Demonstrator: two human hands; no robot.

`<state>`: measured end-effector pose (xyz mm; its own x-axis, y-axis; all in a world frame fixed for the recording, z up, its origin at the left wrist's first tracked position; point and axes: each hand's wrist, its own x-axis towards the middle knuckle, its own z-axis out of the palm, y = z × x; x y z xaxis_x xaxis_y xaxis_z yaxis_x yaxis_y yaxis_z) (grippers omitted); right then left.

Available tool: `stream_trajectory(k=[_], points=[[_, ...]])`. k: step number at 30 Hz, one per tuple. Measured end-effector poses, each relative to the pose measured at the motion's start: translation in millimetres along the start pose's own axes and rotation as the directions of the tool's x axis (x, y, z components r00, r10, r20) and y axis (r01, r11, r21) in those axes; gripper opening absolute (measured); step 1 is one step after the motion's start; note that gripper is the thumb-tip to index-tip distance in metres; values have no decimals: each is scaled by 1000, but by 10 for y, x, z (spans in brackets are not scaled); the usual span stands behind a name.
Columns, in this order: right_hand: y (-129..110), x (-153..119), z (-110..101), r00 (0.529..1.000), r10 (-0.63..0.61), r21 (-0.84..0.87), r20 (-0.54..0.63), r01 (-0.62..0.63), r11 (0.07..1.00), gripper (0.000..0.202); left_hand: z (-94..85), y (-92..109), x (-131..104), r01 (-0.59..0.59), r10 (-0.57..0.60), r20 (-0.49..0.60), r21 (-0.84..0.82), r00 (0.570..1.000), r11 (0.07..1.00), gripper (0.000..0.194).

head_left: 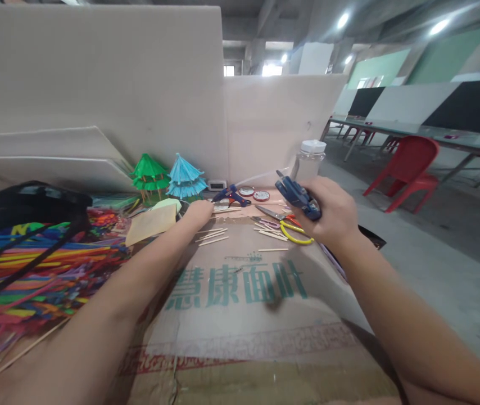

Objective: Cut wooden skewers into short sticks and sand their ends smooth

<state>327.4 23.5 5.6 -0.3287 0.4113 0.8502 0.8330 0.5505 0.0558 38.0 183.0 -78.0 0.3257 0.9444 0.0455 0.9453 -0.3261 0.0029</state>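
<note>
My right hand (331,211) is raised above the right side of the cardboard and closed around a pair of blue-handled cutters (298,197), with a metal tip pointing up and left. Farther forward, my left hand (201,212) reaches out beside a blue glue gun (235,194); its fingers are hidden and blurred, so I cannot tell whether it touches anything. Short wooden sticks (213,239) lie below the left hand. Yellow-handled scissors (297,233) lie under the right hand, beside more loose sticks (272,232).
Printed cardboard (240,337) covers the work surface. Green (149,174) and blue (186,177) paper trees stand at the back, near a small digital display (217,185). A clear jar (308,160) stands right. Colourful pipe cleaners (54,264) and a black bag (41,205) lie left.
</note>
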Motion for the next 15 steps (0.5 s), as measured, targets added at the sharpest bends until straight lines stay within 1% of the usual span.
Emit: stream_trajectory(k=[2, 5, 7, 9, 11, 12, 13, 15], points=[[-4, -1, -3, 1000, -1, 10, 0, 1, 1000, 20, -106, 39, -84, -6, 3, -45, -81, 999, 997, 36], [-12, -6, -14, 1000, -11, 23, 5, 11, 1000, 23, -369, 166, -314, -49, 12, -152, -246, 988, 968, 31], [-15, -15, -13, 1000, -17, 49, 25, 16, 999, 27, -576, 285, -557, -122, 34, -236, -371, 971, 921, 29], [-12, -28, 8, 998, -28, 70, 52, 24, 997, 34, -758, 399, -853, -218, 81, -288, -484, 954, 847, 30], [-4, -44, 50, 997, -39, 65, 64, 35, 997, 39, -877, 481, -1155, -282, 102, -330, -558, 938, 780, 29], [0, -51, 77, 997, -41, 55, 64, 38, 998, 40, -909, 505, -1292, -320, 107, -360, -610, 927, 725, 27], [1, -58, 105, 997, -42, 46, 63, 39, 998, 41, -926, 520, -1413, -371, 96, -395, -711, 913, 598, 24], [-8, -69, 155, 997, -40, 40, 64, 38, 999, 41, -927, 527, -1598, -421, 93, -420, -818, 903, 393, 21]])
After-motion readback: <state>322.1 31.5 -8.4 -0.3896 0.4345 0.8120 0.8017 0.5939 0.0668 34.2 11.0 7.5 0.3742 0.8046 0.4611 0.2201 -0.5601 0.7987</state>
